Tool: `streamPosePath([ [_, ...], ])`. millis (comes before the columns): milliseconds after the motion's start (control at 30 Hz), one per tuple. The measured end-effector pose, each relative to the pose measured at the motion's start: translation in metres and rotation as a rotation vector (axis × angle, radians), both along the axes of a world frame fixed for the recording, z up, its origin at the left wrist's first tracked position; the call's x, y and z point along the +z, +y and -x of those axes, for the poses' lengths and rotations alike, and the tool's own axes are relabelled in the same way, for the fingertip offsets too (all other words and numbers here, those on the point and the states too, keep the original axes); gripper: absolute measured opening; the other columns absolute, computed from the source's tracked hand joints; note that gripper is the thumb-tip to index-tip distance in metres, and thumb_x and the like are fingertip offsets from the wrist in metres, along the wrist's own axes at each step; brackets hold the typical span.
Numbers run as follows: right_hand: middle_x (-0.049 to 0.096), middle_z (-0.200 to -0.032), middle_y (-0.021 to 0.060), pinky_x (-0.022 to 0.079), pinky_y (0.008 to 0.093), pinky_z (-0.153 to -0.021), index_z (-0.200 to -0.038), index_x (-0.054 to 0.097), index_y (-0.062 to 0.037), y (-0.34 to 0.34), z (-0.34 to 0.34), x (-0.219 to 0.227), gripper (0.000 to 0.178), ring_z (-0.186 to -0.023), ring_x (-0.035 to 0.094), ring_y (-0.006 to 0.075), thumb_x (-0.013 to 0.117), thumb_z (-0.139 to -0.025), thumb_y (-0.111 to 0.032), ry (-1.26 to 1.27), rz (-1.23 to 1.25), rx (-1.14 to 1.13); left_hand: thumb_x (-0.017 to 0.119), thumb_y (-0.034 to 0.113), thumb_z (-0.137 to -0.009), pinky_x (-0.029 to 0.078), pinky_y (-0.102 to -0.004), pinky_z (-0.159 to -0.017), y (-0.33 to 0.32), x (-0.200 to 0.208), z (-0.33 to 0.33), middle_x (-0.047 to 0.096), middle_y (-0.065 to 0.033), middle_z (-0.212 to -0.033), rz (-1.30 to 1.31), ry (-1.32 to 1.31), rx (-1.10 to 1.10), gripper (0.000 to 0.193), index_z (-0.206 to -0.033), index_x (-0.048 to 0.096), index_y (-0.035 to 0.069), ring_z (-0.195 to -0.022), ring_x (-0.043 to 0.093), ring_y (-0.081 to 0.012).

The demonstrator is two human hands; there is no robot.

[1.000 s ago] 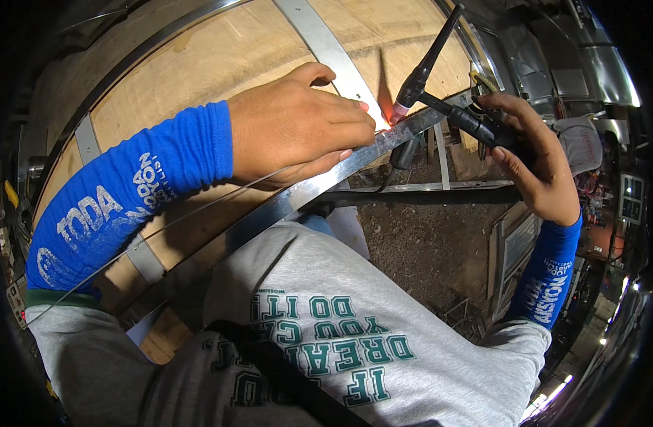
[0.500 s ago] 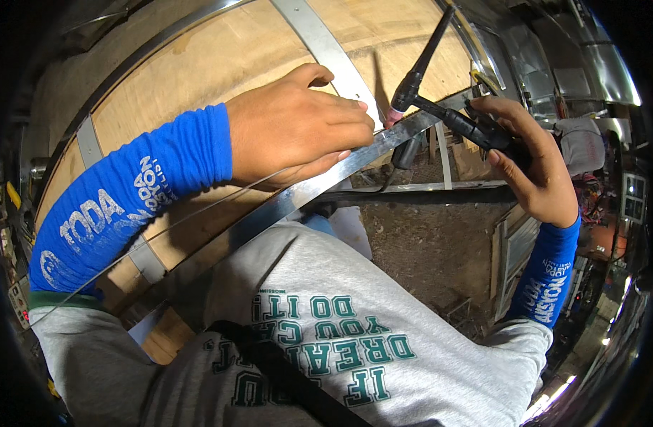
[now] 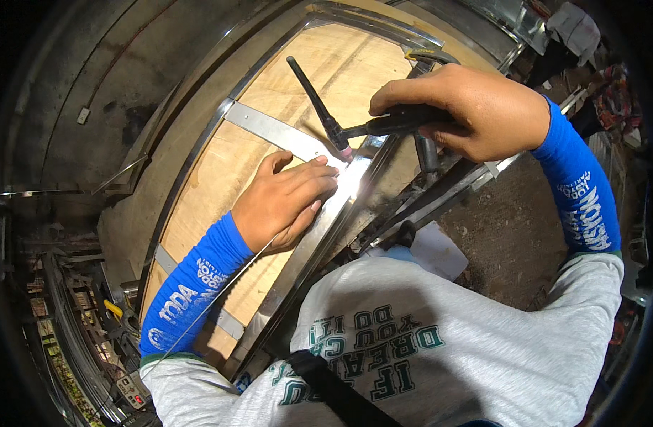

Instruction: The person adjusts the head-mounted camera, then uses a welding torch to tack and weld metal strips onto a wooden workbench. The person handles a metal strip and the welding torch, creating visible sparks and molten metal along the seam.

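While the welding torch point(image 3: 355, 128) is gripped in the right hand point(image 3: 469, 110), its pink nozzle tip sits against the joint where a flat metal cross strip point(image 3: 269, 128) meets the shiny steel frame rail point(image 3: 319, 235). The right hand's fingers are wrapped tight around the black torch handle, with the long dark back cap angled up and to the left over the wooden panel point(image 3: 333, 64). A dark hose runs down from under this hand, behind the rail.

The left hand point(image 3: 287, 203) lies palm down on the wooden panel just below and left of the torch tip. Its fingers are together and pinch a thin filler rod point(image 3: 219, 295), which runs from under the palm back along the blue arm sleeve point(image 3: 191, 285). The fingertips reach the edge of the frame rail, close to the nozzle.

The wooden panel is bounded by curved metal framing, with a second cross strip lower on the left. Below the rail, the person's grey shirt with green lettering point(image 3: 440, 341) fills the lower part of the view. A dirt floor point(image 3: 511, 235) lies to the right, and a white scrap point(image 3: 433, 249) rests on it just beside the rail.
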State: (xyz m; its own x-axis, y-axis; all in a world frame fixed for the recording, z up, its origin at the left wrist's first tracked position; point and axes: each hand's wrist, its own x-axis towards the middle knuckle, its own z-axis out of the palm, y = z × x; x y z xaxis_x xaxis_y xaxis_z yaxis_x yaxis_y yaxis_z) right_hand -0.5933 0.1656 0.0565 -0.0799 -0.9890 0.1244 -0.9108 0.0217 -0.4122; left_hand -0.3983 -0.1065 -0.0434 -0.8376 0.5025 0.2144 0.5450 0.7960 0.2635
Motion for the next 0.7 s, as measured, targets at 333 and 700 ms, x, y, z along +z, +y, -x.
streamPosePath([
  [333,0.066,-0.128,0.0223,0.052,0.0453,-0.102,-0.137,0.055,-0.0013,-0.001,0.001,0.003,0.06,-0.12,0.065,0.041,0.064,-0.08,0.012,-0.047,-0.032,0.028,0.056,0.014,-0.099,0.037,-0.0563,-0.109,0.0,-0.004,-0.002,0.066,-0.0123,-0.13,0.005,-0.004,0.022,0.029,-0.127,0.059,0.01,-0.129,0.06,-0.029],
  [700,0.061,-0.14,0.0209,0.041,0.0404,-0.117,-0.143,0.053,0.004,0.008,0.0,0.001,0.059,-0.135,0.058,0.0326,0.059,-0.085,0.01,-0.151,-0.037,-0.113,0.066,0.023,-0.093,0.036,-0.0552,-0.118,-0.007,-0.013,-0.003,0.061,-0.0213,-0.132,-0.092,0.006,0.024,0.027,-0.108,0.058,0.002,-0.124,0.054,-0.0407],
])
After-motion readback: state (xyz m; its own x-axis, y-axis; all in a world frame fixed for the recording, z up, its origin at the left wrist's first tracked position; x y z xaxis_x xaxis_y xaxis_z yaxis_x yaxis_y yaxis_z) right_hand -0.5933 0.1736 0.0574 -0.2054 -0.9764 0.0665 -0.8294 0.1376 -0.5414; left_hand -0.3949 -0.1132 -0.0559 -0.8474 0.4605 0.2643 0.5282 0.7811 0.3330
